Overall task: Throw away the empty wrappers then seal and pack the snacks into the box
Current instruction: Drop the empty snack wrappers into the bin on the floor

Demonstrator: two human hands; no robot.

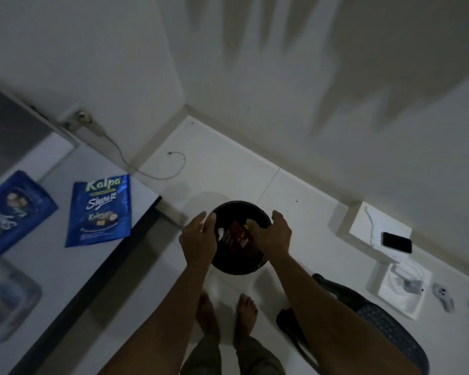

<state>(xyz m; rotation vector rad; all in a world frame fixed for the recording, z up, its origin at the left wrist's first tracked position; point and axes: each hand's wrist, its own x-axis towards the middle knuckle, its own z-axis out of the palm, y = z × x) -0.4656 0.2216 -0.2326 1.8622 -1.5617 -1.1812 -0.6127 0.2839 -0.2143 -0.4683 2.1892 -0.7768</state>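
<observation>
With both hands over the black bin (238,266), left hand (198,239) and right hand (272,234) fingers loosely spread and empty, wrappers (238,236) should fall well inside its rim.

Dim room corner with pale walls and white tiled floor

Plain walls (255,77) carry long shadows and meet at a corner above the tiled floor (228,169). A white desk (52,266) with a dark edge stands at left; a dark mesh chair (385,328) sits lower right.
</observation>
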